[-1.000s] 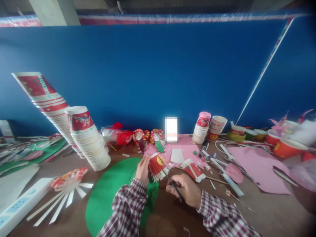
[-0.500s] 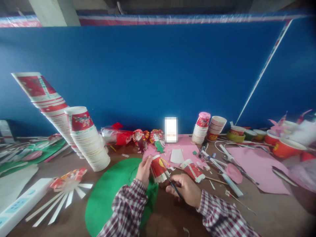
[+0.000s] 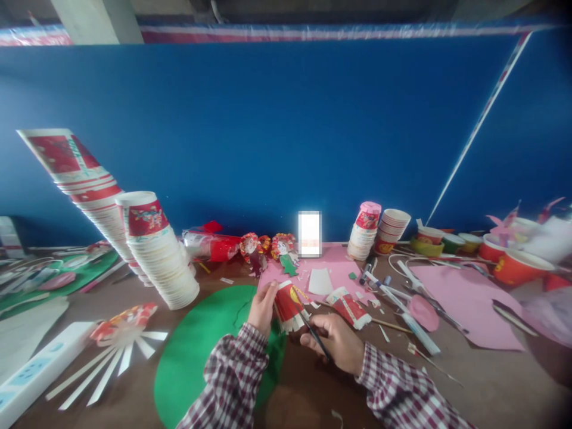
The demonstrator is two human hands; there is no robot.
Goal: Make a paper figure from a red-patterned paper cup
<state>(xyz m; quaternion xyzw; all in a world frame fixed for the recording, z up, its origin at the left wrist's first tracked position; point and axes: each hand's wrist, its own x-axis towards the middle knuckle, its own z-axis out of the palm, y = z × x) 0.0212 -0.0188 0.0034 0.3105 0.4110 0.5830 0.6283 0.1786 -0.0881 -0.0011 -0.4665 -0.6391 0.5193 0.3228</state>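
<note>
Left hand (image 3: 262, 308) on fringed red cup (image 3: 286, 305), yellow emblem (image 3: 294, 294) illegible.

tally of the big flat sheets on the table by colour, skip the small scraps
Green sheets: 2
Pink sheets: 2
Pale grey sheet: 1
Total: 5

We count four stacks of paper cups (image 3: 163, 262), two at the left and two right of centre; two small cut-out figures (image 3: 286, 253) mid-frame; two large pink sheets (image 3: 469, 304), centre and right; two green sheets (image 3: 201, 357), lower centre-left and left edge; and one power strip (image 3: 40, 369), lower left.
</note>
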